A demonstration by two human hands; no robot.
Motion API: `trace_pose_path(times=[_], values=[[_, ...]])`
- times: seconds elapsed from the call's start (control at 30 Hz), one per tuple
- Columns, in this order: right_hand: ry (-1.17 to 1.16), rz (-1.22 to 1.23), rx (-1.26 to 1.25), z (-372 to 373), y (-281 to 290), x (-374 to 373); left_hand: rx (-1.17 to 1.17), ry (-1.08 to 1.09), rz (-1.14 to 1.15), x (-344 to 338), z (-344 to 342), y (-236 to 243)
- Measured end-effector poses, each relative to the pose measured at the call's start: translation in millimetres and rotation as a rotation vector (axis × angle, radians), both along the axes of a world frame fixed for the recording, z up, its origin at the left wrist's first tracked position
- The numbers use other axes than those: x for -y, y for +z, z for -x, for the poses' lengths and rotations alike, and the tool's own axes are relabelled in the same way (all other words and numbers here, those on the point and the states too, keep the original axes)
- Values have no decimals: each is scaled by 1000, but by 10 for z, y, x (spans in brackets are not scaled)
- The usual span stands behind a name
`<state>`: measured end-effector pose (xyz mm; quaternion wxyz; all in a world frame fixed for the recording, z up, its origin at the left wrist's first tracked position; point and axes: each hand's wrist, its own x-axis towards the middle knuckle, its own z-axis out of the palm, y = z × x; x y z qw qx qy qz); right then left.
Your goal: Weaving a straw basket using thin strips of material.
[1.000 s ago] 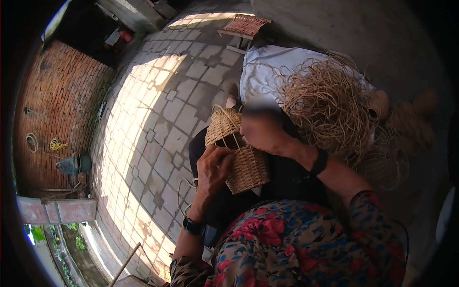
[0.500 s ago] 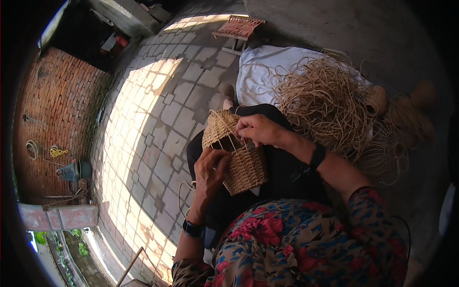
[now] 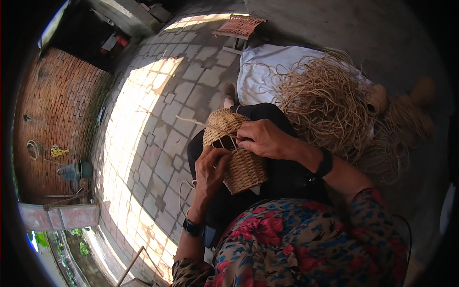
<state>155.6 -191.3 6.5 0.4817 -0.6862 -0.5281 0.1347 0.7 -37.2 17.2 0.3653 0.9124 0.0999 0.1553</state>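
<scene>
A tan woven straw basket [image 3: 246, 171] rests on my lap, with a dark gap across its middle bridged by a few bare upright strands. My left hand [image 3: 210, 167] is closed on the basket's left edge beside that gap. At the gap's right end, my right hand [image 3: 264, 138] pinches a straw cord [image 3: 200, 123]. From those fingers the cord runs left over the upper woven part, its loose end sticking out past the basket. The fingertips of both hands are partly hidden.
A big tangled heap of straw cord [image 3: 320, 93] lies on a white cloth [image 3: 256, 67] ahead to the right. Beyond it are round woven pieces [image 3: 376, 99]. A low stool [image 3: 239, 27] stands at the far side. Stone paving [image 3: 167, 110] stretches left to a brick wall [image 3: 62, 95].
My right hand has shifted slightly right and down. The straw cord's loose end now extends out to the left of the basket. My left hand stays nearly in place.
</scene>
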Motion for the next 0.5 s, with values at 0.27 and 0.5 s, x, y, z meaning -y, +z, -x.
trace_pose_path(times=[0.27,0.5], values=[[361,52,-81,-10,248,-170,21,-2,-28,-35,47,-17],[641,199,-391,3,404,-714,12,49,24,-67,76,-106]])
